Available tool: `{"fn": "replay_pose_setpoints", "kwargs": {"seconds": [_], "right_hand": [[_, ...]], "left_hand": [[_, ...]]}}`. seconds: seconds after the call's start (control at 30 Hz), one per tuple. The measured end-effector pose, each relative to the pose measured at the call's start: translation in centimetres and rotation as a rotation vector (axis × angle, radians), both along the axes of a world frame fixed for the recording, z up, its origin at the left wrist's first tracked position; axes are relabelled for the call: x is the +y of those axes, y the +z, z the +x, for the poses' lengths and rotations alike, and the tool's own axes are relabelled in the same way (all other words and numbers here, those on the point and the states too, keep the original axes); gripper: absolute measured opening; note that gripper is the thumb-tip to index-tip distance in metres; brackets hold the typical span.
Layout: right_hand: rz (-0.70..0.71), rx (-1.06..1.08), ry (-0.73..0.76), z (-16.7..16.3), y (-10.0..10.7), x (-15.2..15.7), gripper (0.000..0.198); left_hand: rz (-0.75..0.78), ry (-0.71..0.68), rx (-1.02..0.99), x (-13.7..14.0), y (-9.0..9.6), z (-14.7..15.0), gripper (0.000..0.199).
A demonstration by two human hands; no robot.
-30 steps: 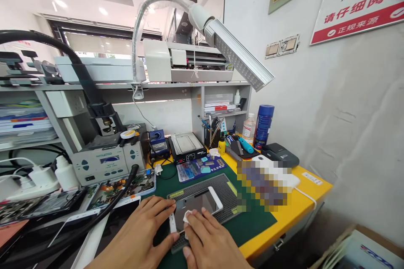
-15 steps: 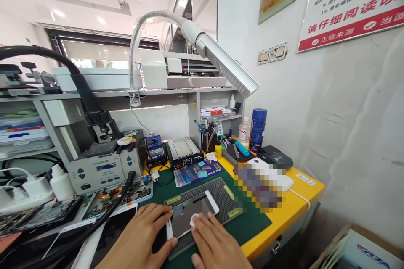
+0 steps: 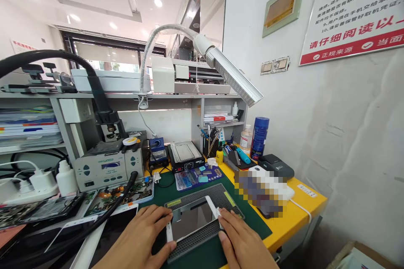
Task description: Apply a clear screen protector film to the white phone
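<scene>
A white-framed phone lies face up on a grey perforated pad, its dark glass reflecting light. My left hand grips the phone's left end, thumb on the near corner and fingers on the far one. At the opposite end, my right hand presses a small white wipe against the phone's right edge with its fingertips. Most of the wipe is hidden under the fingers, so whether it is tissue or cloth is unclear.
A green mat covers the yellow bench. Left of my hands lie other phone screens, opened devices and a black hose. Behind stand a heating plate, a rework station and a pen holder. A lamp hangs overhead.
My right hand has slid the white wipe rightward across the glass to the phone's right end. My left hand keeps its hold. The head view has tilted up slightly.
</scene>
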State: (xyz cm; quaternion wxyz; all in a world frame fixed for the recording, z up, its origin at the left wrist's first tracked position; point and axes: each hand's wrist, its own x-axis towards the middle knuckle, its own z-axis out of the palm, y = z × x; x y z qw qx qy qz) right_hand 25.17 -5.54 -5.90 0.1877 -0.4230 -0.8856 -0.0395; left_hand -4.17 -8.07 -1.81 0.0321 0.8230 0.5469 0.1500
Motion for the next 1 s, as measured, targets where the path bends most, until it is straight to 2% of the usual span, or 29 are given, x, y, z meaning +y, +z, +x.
{"fn": "replay_pose_setpoints", "kwargs": {"seconds": [0.2,0.37,0.53,0.63,0.77,1.0], "right_hand": [[-0.303,0.068,-0.032,-1.2,1.9,0.6,0.057],[-0.376,0.115,-0.041,-2.4,3.0,2.1,0.061],[-0.338,0.124,-0.024,-2.8,3.1,2.9,0.061],[-0.325,0.093,-0.024,-2.4,2.9,2.2,0.059],[-0.200,0.015,0.019,-1.6,2.4,1.4,0.052],[-0.055,0.023,0.052,-2.1,2.3,2.8,0.046]], "left_hand": [[-0.040,0.027,0.002,-0.6,1.5,0.7,0.046],[-0.040,-0.020,-0.004,0.1,0.4,0.0,0.047],[-0.013,-0.028,-0.011,0.7,-0.7,-0.4,0.048],[-0.021,-0.021,-0.020,0.3,0.0,0.0,0.047],[-0.028,0.003,-0.047,-0.5,1.4,0.6,0.042],[-0.069,-0.019,-0.026,-0.6,1.5,0.6,0.046]]}}
